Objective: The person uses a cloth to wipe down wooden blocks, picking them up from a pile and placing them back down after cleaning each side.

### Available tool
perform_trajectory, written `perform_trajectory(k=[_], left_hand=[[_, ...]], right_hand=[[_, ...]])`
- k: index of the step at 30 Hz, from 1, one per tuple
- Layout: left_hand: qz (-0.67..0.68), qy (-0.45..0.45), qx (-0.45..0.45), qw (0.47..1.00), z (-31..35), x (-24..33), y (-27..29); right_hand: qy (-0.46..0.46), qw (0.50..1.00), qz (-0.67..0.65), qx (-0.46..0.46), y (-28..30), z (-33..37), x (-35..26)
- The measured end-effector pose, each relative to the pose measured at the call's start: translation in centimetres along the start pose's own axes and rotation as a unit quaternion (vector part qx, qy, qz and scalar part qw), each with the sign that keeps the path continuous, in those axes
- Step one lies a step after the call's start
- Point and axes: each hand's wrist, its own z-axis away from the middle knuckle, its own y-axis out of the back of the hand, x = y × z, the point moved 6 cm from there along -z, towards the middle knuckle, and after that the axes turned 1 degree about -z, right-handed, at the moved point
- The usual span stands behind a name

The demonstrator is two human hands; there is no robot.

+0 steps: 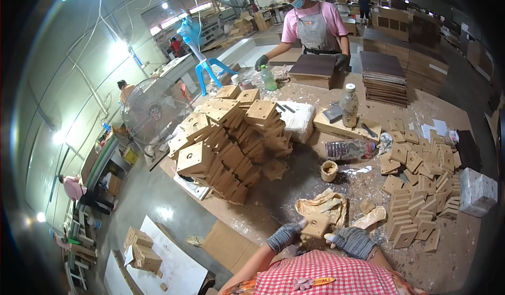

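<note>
My left hand [284,237], in a grey knit glove with bare fingertips, grips a small square wooden block [316,225] by its left side. The block has a round hole in its middle. My right hand [355,242], gloved alike, is curled close to the block's lower right corner; what its fingers hold, if anything, I cannot make out. Just beyond the block lies a crumpled, stained cloth [327,205]. A small brown-rimmed cup [329,171] stands farther off, near a clear plastic bottle [350,150] lying on its side.
Tall stacks of holed wooden blocks [226,142] rise at the left. More small blocks [421,184] are heaped at the right beside a white wrapped package [477,192]. Across the table [294,190], a masked person [317,27] touches dark boards [314,65]. A large fan [152,111] stands left.
</note>
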Motion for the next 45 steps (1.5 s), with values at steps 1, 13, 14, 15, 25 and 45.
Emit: perform_trajectory(k=[1, 13, 14, 15, 25, 45], left_hand=[[0.116, 0.006, -0.004, 0.993, -1.1, -0.8, 0.8], [0.317, -0.095, 0.146, 0.932, -10.1, 7.2, 16.0], [0.289, -0.115, 0.143, 0.940, -10.0, 7.9, 15.5], [0.262, -0.135, 0.141, 0.945, -10.0, 8.3, 14.8], [0.422, -0.070, -0.113, 0.897, -6.4, -2.1, 4.7], [0.163, 0.003, -0.143, 0.976, -3.0, -0.6, -4.1]], right_hand=[[-0.001, 1.000, 0.000, 0.004, 0.0, 0.0, 0.1], [0.011, 0.999, -0.034, -0.009, -2.1, -0.6, 0.6], [0.028, 0.998, -0.052, -0.021, -2.0, -0.4, 0.5], [0.018, 0.998, -0.058, -0.016, -2.0, -0.1, 1.2], [-0.140, 0.899, -0.054, 0.412, 1.6, 0.9, 13.2], [0.026, 0.943, -0.075, 0.322, 2.4, -1.1, 5.2]])
